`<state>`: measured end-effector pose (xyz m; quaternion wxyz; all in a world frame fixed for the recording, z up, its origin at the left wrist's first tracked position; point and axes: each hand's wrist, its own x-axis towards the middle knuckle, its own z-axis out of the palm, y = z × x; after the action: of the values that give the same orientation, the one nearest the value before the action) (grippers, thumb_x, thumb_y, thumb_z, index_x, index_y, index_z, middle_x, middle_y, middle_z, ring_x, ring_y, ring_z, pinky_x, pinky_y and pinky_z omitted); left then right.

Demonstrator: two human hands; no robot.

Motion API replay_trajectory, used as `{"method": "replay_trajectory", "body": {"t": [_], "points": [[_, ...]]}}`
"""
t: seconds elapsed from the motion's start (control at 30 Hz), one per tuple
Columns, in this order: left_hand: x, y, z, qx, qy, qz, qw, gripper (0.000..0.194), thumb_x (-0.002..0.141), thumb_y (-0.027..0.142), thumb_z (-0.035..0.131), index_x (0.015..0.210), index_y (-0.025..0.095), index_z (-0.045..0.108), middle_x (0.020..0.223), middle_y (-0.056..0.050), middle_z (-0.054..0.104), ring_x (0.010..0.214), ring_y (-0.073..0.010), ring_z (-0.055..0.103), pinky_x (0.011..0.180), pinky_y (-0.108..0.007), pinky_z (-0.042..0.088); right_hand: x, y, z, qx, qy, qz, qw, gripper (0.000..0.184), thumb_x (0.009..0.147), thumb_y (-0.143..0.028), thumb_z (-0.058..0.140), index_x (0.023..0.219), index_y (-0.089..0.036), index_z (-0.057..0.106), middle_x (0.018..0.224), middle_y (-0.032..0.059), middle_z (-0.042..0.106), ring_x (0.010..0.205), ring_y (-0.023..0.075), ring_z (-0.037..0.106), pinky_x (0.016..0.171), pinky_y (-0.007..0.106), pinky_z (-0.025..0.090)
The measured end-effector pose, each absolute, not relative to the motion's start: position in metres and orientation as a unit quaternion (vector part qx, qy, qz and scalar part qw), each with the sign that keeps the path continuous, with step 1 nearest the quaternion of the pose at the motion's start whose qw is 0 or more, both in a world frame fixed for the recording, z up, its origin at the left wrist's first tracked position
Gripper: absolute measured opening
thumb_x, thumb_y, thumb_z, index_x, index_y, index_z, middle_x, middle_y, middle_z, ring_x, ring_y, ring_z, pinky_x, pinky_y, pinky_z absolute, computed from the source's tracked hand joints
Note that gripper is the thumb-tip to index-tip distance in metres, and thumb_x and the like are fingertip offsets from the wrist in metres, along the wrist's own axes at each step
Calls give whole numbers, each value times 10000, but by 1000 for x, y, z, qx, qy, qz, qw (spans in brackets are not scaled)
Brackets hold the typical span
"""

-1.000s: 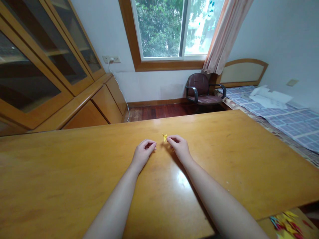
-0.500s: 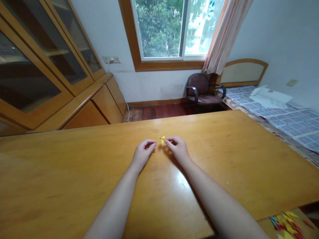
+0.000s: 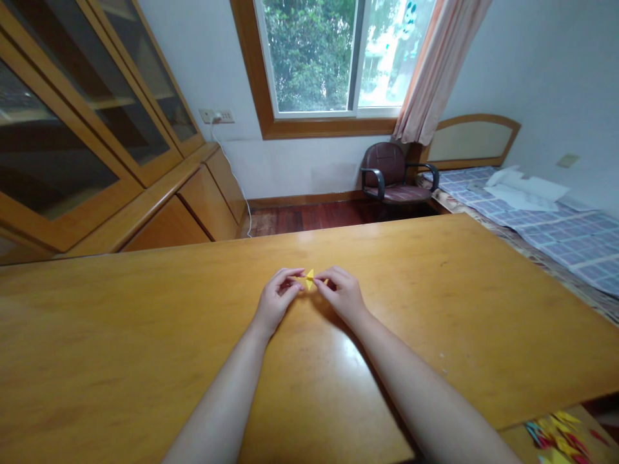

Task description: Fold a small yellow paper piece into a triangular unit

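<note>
A small yellow folded-paper crane (image 3: 310,280) is held just above the table, between my two hands. The thumb and fingertips of my right hand (image 3: 342,287) pinch it from the right side. My left hand (image 3: 280,296) is at its left, thumb and index finger parted around a thin pointed end of the paper. A gap shows between those fingertips, so they do not close on it.
The wooden table (image 3: 145,335) spans the foreground. Several small yellow, red and blue folded papers (image 3: 558,435) lie on a lower surface at bottom right. A chair (image 3: 391,171), a bed (image 3: 556,225) and a glass-door cabinet (image 3: 97,167) stand beyond.
My right hand has brought the yellow paper crane slightly left and down and turned it, so its pointed end now lies between my left fingers. My left hand has barely moved.
</note>
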<state>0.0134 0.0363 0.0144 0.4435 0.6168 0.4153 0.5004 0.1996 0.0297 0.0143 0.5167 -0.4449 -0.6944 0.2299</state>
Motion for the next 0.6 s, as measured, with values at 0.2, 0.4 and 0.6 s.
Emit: {"method": "replay_trajectory", "body": {"t": [0.2,0.4,0.6], "points": [[12,32,18,619,375,499,476,327,828,298,683,1148,236,656,1121,-60,611,888,-165,619,843,-301,510,199,30,13,-435,-698,244,514,107,880,-262,635,828,-214,715,778,25,678,639,133,568,633,262,471],[12,34,14,643,352,482,480,381,827,300,698,1199,244,636,1157,-68,565,955,-183,603,860,-306,505,199,31,11,-410,-708,242,521,94,878,-233,640,832,-201,714,782,22,682,645,127,574,628,251,466],[11,36,11,668,345,466,466,409,824,279,711,1224,260,629,1156,-63,533,942,-169,602,836,-291,512,199,33,11,-403,-702,246,533,63,863,-205,658,833,-195,713,775,22,685,628,117,564,606,240,462]]}}
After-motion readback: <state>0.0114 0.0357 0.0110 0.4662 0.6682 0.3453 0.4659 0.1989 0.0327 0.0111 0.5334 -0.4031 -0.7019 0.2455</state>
